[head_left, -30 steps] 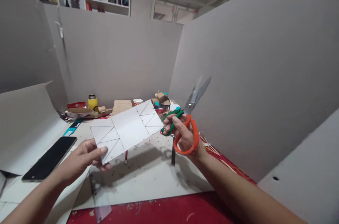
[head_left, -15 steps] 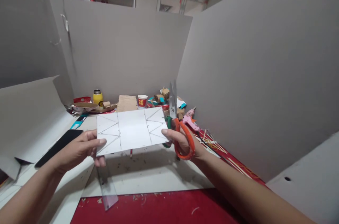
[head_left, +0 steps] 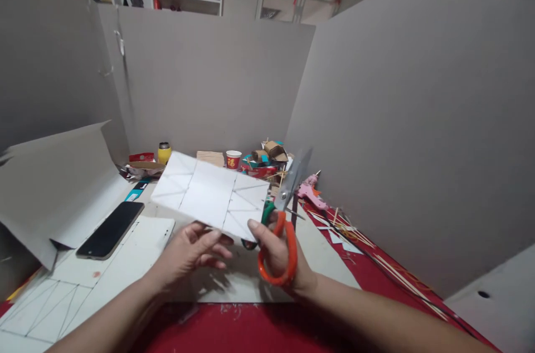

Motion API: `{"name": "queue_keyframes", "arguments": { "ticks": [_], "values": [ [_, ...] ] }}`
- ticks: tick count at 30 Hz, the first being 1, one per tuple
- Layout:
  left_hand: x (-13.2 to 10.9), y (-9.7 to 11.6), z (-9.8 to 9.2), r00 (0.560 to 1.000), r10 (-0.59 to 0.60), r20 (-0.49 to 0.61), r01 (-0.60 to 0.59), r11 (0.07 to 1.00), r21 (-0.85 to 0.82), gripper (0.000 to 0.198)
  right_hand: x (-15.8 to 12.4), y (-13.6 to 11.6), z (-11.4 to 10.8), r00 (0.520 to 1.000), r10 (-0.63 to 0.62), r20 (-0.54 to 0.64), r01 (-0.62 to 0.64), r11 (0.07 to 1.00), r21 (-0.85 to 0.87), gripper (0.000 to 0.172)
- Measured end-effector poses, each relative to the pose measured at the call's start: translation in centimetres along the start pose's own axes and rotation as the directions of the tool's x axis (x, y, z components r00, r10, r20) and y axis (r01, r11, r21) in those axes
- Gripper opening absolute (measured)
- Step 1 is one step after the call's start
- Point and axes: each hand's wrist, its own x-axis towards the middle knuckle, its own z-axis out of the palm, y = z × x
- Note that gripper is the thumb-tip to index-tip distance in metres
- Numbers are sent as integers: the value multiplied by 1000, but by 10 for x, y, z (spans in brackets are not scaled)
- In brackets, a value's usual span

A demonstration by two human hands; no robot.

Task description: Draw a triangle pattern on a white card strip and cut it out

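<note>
A white paper sheet (head_left: 211, 191) with ruled pencil lines and zigzags at both ends is held up, tilted, above the table. My right hand (head_left: 280, 253) pinches its lower right corner, thumb on top. The same hand carries scissors (head_left: 288, 253) with an orange loop and green on the other handle; their blades point upward and look blurred. My left hand (head_left: 194, 247) is at the sheet's lower edge, thumb tip near that edge and fingers apart below it. Whether it touches the sheet I cannot tell.
A black phone (head_left: 111, 230) lies on marked white board (head_left: 50, 308) at left. Behind stand a yellow jar (head_left: 164, 153), a red-and-white paper cup (head_left: 233, 160) and cardboard pieces (head_left: 276, 151). A pink glue gun (head_left: 311, 192), paper scraps and thin sticks (head_left: 412, 286) lie right.
My left hand has left the sheet's left end and moved right to its lower edge. The sheet has tilted, its left end higher, and the right hand has lowered slightly with the scissors.
</note>
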Motion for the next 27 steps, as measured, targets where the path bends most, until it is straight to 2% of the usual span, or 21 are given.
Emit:
{"name": "queue_keyframes", "arguments": {
  "ticks": [2,3,6,9,15,21,23,25,27],
  "values": [
    [-3,-1,2,1000,0,9,-1,999,42,42,-7,-2,5,993,38,114,-34,999,-37,32],
    [-4,1,1,1000,6,12,-7,998,58,42,-9,-4,6,991,40,128,-33,998,-51,34],
    [-7,11,-8,999,27,35,-30,996,86,41,-7,-9,8,998,-7,67,13,996,-86,38],
    [-9,17,-11,998,46,44,-49,995,86,40,-3,-13,11,998,-13,64,20,994,-111,36],
    [-12,14,0,996,78,33,-80,994,71,38,-8,-14,24,999,-40,30,43,994,-104,37],
    [-13,22,-5,990,135,-52,-132,990,44,36,-8,-10,17,992,-68,103,67,998,20,25],
    [-12,28,-11,982,165,-97,-162,986,32,36,-13,-5,9,993,-32,112,25,998,57,27],
    [-11,34,-16,967,207,-146,-205,978,25,38,-19,1,0,989,59,137,-68,996,55,33],
    [-12,40,-21,950,250,-189,-249,968,29,38,-25,8,-10,963,150,224,-150,989,-14,39]
  ]
}}
